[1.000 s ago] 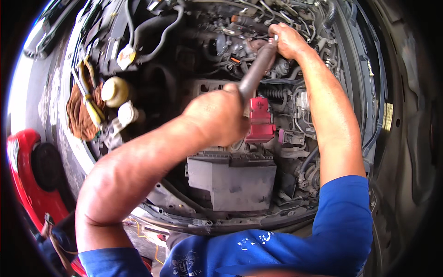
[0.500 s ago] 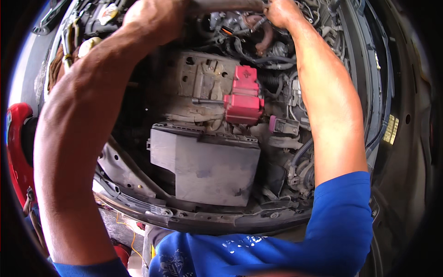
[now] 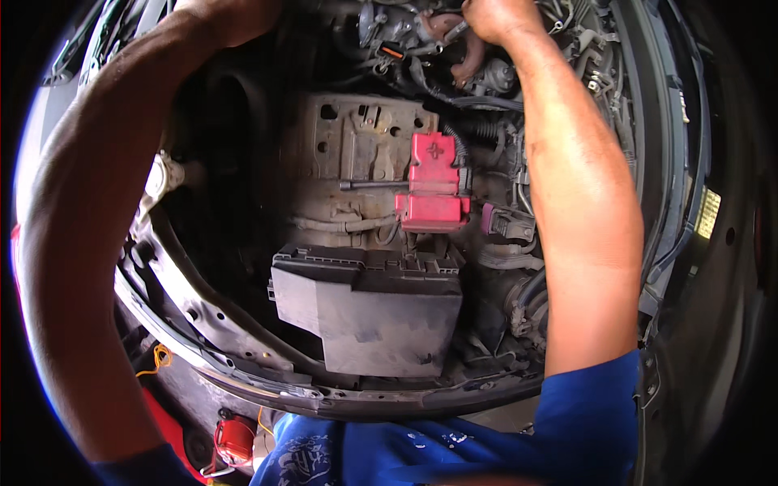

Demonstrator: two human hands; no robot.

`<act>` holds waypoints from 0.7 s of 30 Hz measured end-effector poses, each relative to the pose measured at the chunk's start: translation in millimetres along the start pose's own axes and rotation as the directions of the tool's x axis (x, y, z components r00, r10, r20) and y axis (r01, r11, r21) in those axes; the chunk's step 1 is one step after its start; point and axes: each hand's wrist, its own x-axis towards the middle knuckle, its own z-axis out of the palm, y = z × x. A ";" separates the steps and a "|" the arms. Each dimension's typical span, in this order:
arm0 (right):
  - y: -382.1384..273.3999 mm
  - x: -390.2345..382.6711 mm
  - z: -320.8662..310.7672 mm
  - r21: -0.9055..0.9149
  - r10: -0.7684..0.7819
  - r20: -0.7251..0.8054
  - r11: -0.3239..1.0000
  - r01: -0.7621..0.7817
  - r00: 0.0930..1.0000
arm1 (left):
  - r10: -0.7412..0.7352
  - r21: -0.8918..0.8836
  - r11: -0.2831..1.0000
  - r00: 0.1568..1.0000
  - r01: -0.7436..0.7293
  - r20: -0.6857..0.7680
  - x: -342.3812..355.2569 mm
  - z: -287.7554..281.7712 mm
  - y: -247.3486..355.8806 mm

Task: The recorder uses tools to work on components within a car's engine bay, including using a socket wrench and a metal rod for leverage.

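Cropped, the left hand [image 3: 235, 18] and right hand [image 3: 502, 18] have grips I cannot tell; slipping could bang the right against the rust-brown pipe [image 3: 472, 61] just beside it.

My shirt [image 3: 369, 445] is bright blue with white printed patterns. I see a pinkish-red cover [image 3: 436, 178], a dark grey box [image 3: 381, 324], a dull tan metal tray [image 3: 334, 134], a rusty-brown pipe [image 3: 472, 61], a yellow cord [image 3: 160, 356] and a red canister [image 3: 235, 440].
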 end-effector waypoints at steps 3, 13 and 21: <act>20.7 -1.8 6.3 0.011 0.033 -0.071 0.999 -0.032 0.997 | 0.107 -0.157 0.982 0.994 -0.101 0.034 10.7 13.0 7.7; 71.1 35.7 42.4 -0.090 -0.558 -0.343 0.820 0.565 0.755 | 0.258 -0.679 0.718 0.846 0.155 0.466 -114.7 -46.1 106.3; 31.2 23.6 37.7 -0.104 -0.351 -0.311 0.936 0.335 0.883 | 0.061 0.008 0.998 0.965 -0.061 -0.256 -95.9 4.7 37.2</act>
